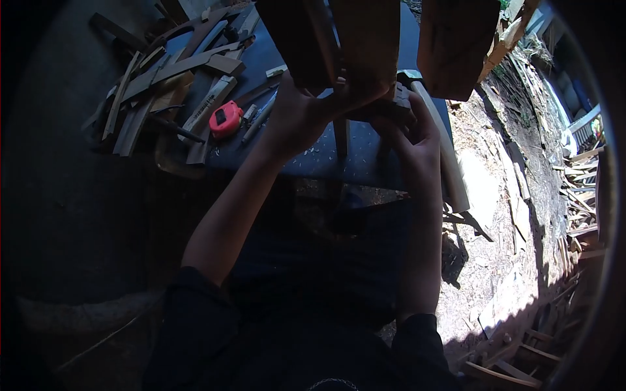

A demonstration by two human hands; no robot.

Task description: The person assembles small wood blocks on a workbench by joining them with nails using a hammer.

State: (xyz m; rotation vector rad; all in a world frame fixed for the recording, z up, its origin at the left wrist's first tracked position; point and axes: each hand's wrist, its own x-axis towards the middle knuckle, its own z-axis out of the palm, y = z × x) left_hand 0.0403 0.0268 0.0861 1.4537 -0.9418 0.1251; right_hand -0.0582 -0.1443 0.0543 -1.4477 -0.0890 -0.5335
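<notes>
In front of me stands a dark wooden frame piece with thick wooden members [368, 39]. My left hand [303, 114] is closed around its lower end, with fingers partly hidden in shadow. My right hand [414, 133] grips a small block-like piece [401, 96] at the underside of the wood, close to the left hand's fingertips. Shadow hides where that block meets the frame. Another thick wooden member [456, 45] hangs to the right, above the right hand. A long pale wooden handle [447, 150] with a dark end lies along the table's right edge.
On the dark blue table [313, 159] lie a red tape measure [225, 120] and small wood shavings. Wood offcuts [173, 72] are heaped at the left, with a clamp-like metal part [176, 163] at the near edge. Sunlit ground with wood scraps [508, 195] lies right.
</notes>
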